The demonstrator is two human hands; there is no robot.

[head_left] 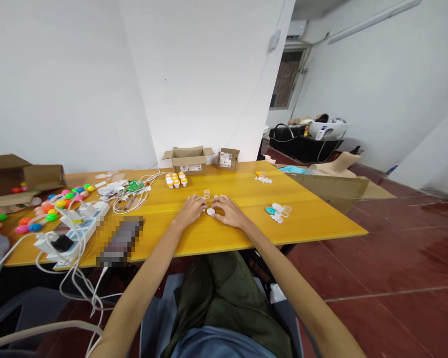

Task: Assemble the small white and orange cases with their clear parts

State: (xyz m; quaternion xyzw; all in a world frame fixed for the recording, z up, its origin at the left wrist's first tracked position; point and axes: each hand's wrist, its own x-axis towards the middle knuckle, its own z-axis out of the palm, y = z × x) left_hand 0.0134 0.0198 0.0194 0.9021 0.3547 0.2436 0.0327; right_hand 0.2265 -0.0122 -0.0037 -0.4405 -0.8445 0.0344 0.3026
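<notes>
Both hands rest on the yellow table [321,219] near its middle. My left hand [191,208] lies palm down with its fingers curled toward a small white round part [210,212]. On the other side of that part sits my right hand [227,209], its fingertips almost touching it. The part lies between the two hands; whether either hand grips it is not visible. A small clear cup [206,194] stands just beyond the fingers.
Small orange-capped pots [175,180] and two open cardboard boxes [188,159] stand at the back. White and teal small parts [277,211] lie to the right. At the left are a white power strip [76,228] with cables and colourful round toys [52,209].
</notes>
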